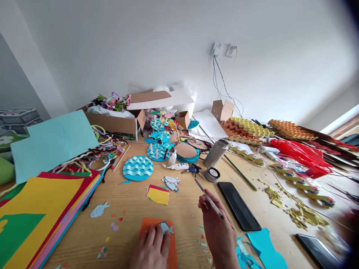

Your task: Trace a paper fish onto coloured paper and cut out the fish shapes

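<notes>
- Closest in, the left hand point(153, 248) lies on an orange sheet point(171, 254), toward the near edge of the wooden table point(129, 203); its fingers are slightly apart, pressing down rather than pinching, and touch a fish cutout point(165, 227) near the sheet's far edge.
- The right hand point(220, 228) is closed on a pen point(208, 198), clamped between thumb and fingers, raised to the right of the sheet.
- Between sheet and right hand runs a narrow lane of wood, dotted with paper scraps point(202, 237).
- Room to the right is tighter: a black phone point(239, 205) lies just beside the right hand, blue paper point(266, 246) is nearer in, and a second phone point(316, 250) lies toward the near right corner.
- Leftward the passage is wider, up to the edge of a stack of coloured sheets point(61, 198) along the left side; a pale blue fish point(98, 210) sits in between.
- Beyond the orange sheet come small paper pieces point(158, 195), white fish cutouts point(171, 182), a glue tube point(179, 166), keys point(193, 170) and a steel flask point(215, 154).
- Toward the far edge, a cardboard box point(112, 125) and egg trays point(249, 129) close off the space before the wall.
</notes>
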Demonstrator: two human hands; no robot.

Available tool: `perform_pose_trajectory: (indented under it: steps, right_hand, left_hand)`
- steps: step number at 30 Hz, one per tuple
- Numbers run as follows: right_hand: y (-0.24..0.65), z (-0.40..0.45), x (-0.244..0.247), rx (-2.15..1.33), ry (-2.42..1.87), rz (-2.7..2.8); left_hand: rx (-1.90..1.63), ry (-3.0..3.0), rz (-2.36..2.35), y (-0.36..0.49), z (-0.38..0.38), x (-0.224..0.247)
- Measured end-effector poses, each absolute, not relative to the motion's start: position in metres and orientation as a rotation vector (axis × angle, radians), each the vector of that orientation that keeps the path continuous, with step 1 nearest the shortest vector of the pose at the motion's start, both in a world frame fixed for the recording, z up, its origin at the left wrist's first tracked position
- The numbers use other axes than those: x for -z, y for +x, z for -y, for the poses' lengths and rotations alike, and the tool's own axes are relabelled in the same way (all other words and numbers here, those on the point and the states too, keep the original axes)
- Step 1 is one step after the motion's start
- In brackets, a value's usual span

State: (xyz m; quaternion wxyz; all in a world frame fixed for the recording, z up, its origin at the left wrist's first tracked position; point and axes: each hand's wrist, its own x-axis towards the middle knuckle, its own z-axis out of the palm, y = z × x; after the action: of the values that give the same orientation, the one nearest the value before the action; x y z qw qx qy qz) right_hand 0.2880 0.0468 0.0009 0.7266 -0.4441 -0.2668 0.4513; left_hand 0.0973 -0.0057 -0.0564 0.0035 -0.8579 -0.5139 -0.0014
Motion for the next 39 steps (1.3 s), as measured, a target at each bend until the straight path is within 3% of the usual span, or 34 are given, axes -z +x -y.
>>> perform_pose_trajectory:
  steps: [9, 25, 39]
  right_hand:
    - [0.266, -0.046, 0.006, -0.905, -1.118, 0.749]
    - [0.244, -0.043, 0.020, -1.245, -1.113, 0.763]
    - [0.238, -0.040, 0.021, -1.200, -1.200, 0.915]
  left_hand:
    - [0.044, -2.766, 1.700, 0.100, 0.009, 0.018]
    - [0.145, -2.664, 1.666, 0.101, 0.017, 0.025]
    - [0.209, -2.664, 1.695, 0.103, 0.014, 0.021]
